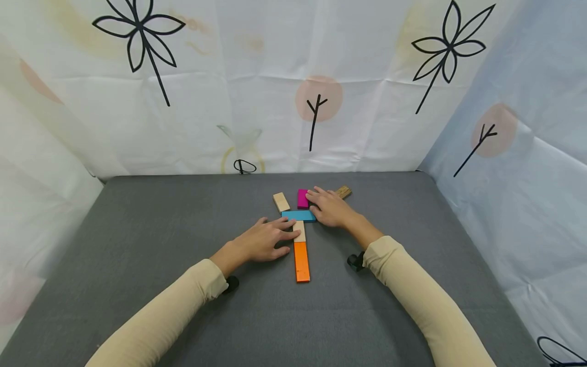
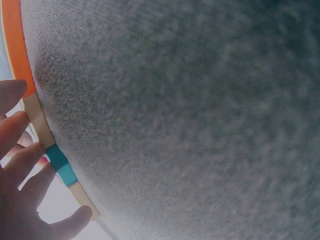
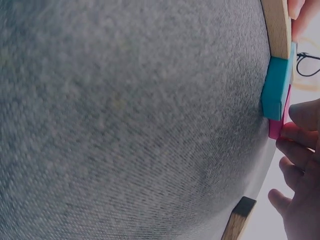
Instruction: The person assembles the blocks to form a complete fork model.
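Observation:
My left hand [image 1: 263, 240] lies with fingers spread over the pale wooden block [image 1: 299, 232], its fingertips touching that block and the left part of the blue block [image 1: 298, 215]. Below the pale block, an orange block [image 1: 301, 262] continues in line toward me. The blue block lies crosswise at the top of this line. My right hand [image 1: 331, 208] has its fingertips at the right side of a magenta block [image 1: 302, 199], which stands just beyond the blue one. Its thumb is near the blue block's right end. Both hands have loosely extended fingers; neither curls round a block.
Another pale wooden block [image 1: 281, 202] lies tilted at the blue block's left end. A brown block [image 1: 344, 192] sticks out behind my right hand, partly hidden. The grey table [image 1: 183, 214] ends at printed white cloth walls [image 1: 270, 102] at the back and sides.

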`<action>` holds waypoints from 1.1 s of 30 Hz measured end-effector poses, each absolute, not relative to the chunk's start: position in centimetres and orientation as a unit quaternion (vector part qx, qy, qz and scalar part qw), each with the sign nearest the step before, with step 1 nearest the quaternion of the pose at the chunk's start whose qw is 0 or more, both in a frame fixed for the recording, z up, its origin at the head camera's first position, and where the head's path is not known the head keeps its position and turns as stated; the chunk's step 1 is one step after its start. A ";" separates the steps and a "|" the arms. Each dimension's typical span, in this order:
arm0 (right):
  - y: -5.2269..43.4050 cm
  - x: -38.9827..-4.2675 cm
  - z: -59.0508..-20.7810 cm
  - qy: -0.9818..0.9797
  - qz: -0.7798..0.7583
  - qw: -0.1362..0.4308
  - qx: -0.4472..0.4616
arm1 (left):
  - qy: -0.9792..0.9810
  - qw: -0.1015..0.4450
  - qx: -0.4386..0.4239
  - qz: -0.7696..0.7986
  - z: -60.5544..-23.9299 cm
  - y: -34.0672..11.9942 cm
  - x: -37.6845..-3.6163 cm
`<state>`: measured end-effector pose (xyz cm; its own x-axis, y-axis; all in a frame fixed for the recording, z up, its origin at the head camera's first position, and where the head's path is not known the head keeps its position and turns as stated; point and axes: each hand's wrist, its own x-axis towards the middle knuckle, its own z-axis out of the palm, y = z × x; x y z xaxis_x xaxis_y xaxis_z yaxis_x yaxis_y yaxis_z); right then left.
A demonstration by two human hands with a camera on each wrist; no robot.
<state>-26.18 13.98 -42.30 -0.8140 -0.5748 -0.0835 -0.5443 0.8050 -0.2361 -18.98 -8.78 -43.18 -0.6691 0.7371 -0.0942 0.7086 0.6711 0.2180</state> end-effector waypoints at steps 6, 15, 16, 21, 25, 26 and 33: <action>13.7 -25.9 -42.2 0.945 -0.103 0.081 -0.299 | 0.909 0.086 0.399 0.084 -43.2 -8.8 -19.0; 13.5 -25.5 -42.1 0.938 -0.105 0.076 -0.320 | 0.909 0.087 0.399 0.087 -43.1 -8.8 -18.9; 13.5 -25.5 -42.0 0.938 -0.107 0.077 -0.320 | 0.909 0.085 0.399 0.086 -43.1 -8.8 -18.9; 13.6 -25.4 -42.0 0.935 -0.113 0.075 -0.327 | 0.910 0.078 0.400 0.081 -43.2 -8.8 -18.9; 13.5 -25.5 -42.0 0.935 -0.104 0.076 -0.329 | 0.910 0.076 0.400 0.079 -43.1 -8.9 -18.9; 13.5 -25.5 -42.0 0.936 -0.100 0.076 -0.330 | 0.910 0.075 0.400 0.079 -43.1 -8.9 -18.9; 13.2 -25.3 -42.0 0.936 -0.075 0.068 -0.338 | 0.908 0.070 0.404 0.079 -43.2 -9.0 -18.9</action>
<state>-25.30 13.24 -41.98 -0.7623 -0.6426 -0.0768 -0.6221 0.7603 -0.1868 -18.86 -8.95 -43.22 -0.6631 0.7459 -0.0626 0.7238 0.6602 0.2003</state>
